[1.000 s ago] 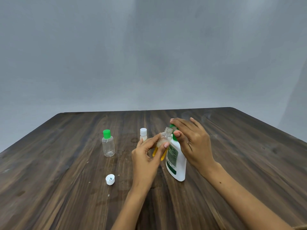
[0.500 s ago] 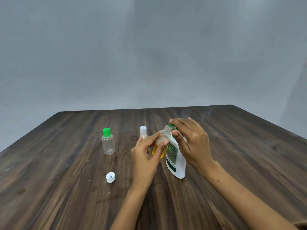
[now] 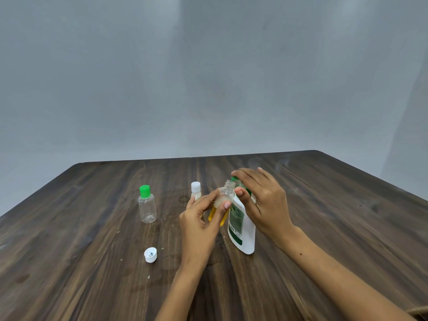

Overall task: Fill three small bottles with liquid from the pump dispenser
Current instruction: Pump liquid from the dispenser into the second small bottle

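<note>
Now, item one: open bottle (image 3: pixel 225 196), uncapped, pinched in the grip of the left hand (image 3: pixel 201 218) between thumb and fingertips, its mouth raised just beside the dispenser's green pump head (image 3: pixel 240 184), at 9 o'clock of it. Pale liquid shows in its lower body.

Item two: dispenser (image 3: pixel 243 230), white, upright on the surface (image 3: pixel 324 216). The right hand (image 3: pixel 264 200) lies over the pump, fingers extended on top, thumb against the neck; pressing, not clasping.

Change over the last second: slight. The bottle sits a little nearer the nozzle and the right hand is lower on the pump, which reads as another stroke in progress.

Item three: green-capped bottle (image 3: pixel 147 207), clear and apparently empty, at 9 o'clock, well apart.

Item four: white-capped bottle (image 3: pixel 196 191), behind the left hand, holding pale liquid.

Item five: loose white cap (image 3: pixel 150 254), at 7 o'clock.

Judgement: second fill under way; one remains.
</note>
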